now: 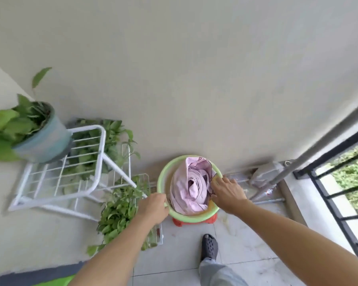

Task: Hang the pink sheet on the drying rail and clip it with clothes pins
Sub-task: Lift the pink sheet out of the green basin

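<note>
Down by the wall: pink sheet [191, 185] bunched in green basin [162, 178], my left hand [154, 207] curled on its rim, right hand [227, 191] spread on cloth; hanging, pinning all remain.

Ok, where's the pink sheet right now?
The pink sheet lies bundled in the green basin on a red stool by the wall, between the left hand and right hand.

Soft even daylight, faint shadows; wide-angle bending at the edges, motion blur smearing the potted plant [29, 129].
</note>
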A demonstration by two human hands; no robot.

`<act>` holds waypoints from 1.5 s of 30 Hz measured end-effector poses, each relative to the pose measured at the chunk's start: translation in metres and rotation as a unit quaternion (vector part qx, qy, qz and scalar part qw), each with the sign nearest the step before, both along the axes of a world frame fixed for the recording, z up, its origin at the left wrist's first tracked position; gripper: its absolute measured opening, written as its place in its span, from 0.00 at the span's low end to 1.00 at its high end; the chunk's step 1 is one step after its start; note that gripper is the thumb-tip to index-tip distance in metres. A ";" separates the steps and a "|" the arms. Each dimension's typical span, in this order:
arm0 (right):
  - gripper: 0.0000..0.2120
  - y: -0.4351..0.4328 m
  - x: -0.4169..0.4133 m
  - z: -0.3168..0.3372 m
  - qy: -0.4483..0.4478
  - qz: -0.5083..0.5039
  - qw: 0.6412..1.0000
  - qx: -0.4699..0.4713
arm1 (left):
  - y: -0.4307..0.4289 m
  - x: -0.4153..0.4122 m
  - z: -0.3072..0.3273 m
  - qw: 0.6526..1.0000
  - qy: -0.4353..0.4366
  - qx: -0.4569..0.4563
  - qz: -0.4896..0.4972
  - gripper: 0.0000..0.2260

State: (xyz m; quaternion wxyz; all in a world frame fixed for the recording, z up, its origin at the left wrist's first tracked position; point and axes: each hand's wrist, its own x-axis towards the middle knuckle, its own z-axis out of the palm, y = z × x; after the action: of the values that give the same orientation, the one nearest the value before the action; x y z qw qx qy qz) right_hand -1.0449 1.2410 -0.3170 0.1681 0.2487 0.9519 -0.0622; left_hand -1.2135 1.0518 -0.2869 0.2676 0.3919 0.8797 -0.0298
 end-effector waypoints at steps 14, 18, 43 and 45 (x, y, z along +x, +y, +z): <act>0.22 0.087 -0.095 -0.167 -0.051 -0.088 0.985 -0.142 | 0.126 -0.089 -0.188 0.974 -0.153 -0.005 0.168 0.15; 0.24 0.088 -0.111 -0.230 -0.038 -0.140 0.970 -0.194 | 0.153 -0.111 -0.262 0.962 -0.169 0.020 0.214 0.21; 0.16 0.089 -0.092 -0.195 0.130 -0.364 0.873 -0.298 | 0.163 -0.100 -0.202 0.831 -0.066 0.207 0.512 0.09; 0.13 0.090 -0.081 -0.166 0.134 -0.373 0.871 -0.291 | 0.158 -0.105 -0.169 0.808 -0.058 0.216 0.545 0.10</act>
State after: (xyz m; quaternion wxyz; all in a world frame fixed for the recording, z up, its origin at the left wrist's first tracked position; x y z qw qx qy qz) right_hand -1.1263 1.3311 -0.4829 0.0679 0.5146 0.7402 -0.4275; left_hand -1.3189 1.2101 -0.4560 0.1989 -0.1036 0.9152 0.3347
